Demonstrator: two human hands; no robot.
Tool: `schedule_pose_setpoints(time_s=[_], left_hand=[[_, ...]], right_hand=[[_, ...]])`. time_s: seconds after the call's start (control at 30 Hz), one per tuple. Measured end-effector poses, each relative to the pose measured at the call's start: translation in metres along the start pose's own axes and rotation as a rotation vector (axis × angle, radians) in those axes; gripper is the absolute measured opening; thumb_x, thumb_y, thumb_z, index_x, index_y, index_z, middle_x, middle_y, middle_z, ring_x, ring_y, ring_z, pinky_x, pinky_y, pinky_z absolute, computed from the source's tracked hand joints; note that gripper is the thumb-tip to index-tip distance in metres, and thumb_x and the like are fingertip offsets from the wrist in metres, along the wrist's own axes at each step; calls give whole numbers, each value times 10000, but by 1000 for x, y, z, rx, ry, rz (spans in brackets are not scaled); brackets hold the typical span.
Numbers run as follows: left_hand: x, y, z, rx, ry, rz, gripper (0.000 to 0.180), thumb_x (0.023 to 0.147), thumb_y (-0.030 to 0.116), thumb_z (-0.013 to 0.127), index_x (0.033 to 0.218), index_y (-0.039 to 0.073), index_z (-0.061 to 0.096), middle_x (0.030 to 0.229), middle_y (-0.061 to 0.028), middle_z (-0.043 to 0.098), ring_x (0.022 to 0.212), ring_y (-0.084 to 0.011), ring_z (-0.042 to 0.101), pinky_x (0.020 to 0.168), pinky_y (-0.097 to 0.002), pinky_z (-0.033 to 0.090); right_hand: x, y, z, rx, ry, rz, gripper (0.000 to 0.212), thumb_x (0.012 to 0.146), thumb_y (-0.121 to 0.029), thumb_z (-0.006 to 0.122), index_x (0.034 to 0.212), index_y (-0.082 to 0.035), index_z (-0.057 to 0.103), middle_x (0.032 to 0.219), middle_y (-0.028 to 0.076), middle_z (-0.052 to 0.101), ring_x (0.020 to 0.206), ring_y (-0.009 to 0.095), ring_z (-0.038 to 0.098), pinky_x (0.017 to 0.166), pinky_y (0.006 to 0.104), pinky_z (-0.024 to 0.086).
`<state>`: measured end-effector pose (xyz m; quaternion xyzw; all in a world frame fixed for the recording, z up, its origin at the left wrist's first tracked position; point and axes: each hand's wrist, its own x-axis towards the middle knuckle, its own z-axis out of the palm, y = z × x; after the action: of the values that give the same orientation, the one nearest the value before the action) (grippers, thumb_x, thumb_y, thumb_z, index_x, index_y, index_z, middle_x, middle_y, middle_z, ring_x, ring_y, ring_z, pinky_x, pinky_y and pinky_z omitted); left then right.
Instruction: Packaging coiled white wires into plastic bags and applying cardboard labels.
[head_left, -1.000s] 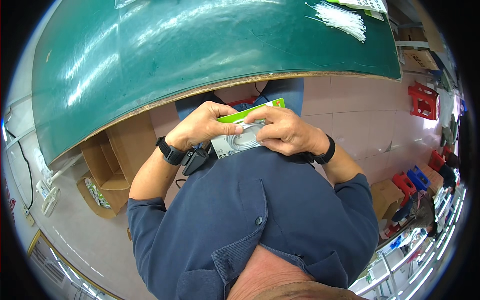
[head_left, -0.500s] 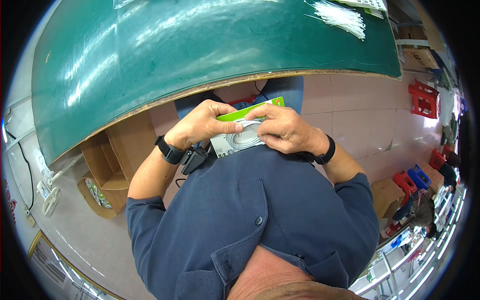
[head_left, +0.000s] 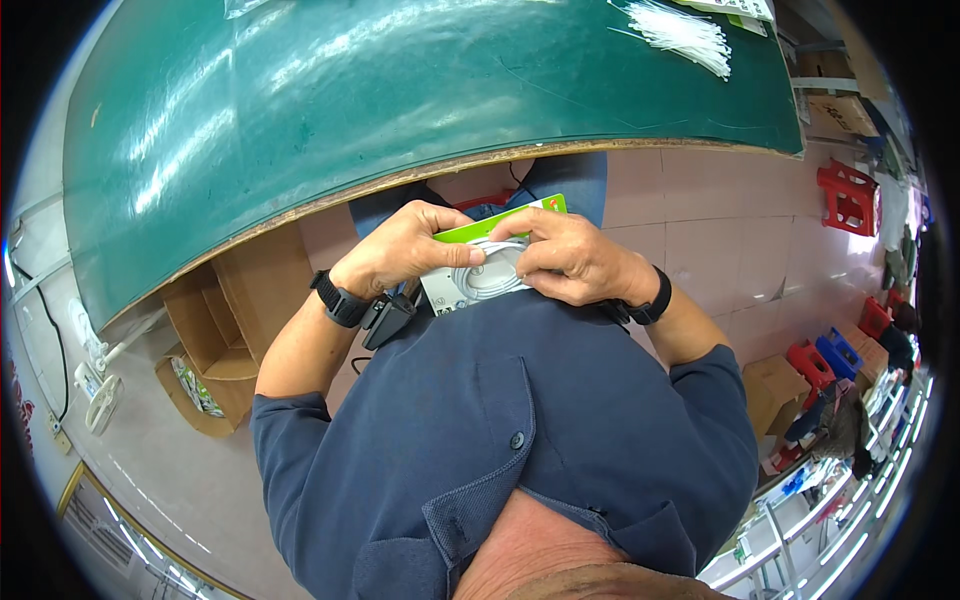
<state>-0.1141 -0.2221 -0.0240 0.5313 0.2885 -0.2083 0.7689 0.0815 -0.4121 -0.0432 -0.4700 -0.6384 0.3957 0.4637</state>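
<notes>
Close to my chest, a green and white packaging card (head_left: pixel 455 234) is tilted between my hands. A coiled white cable (head_left: pixel 487 284) lies against its white face. My left hand (head_left: pixel 415 243) is closed on the card's left side, with the thumb pressed over the cable coil. From the right, my right hand (head_left: pixel 572 258) pinches the coil and the card's right part; its curled fingers hide that edge. The card's lower edge is partly covered by my shirt.
A green-topped table (head_left: pixel 400 90) stretches ahead, with a bundle of white cable ties (head_left: pixel 680 35) at its far right. An open cardboard box (head_left: pixel 215 320) stands at lower left. Red stools (head_left: pixel 850 197) stand on the right.
Almost nothing has moved; the fingers of my right hand have shifted slightly at the coil. The card and my left hand stay in place.
</notes>
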Motion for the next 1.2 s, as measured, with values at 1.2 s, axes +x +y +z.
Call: schedule_pose_setpoints(time_s=[1.2], left_hand=[[-3,4,3,81,-4,-8,306,895,207,852,1112,4,780,933,-6,744,846,-64,621,770,-249,508]], right_hand=[[-8,11,3,135,-12,9,108,748,51,641,822,-9,692,1320,182,607,814,198,633,737,322,510]])
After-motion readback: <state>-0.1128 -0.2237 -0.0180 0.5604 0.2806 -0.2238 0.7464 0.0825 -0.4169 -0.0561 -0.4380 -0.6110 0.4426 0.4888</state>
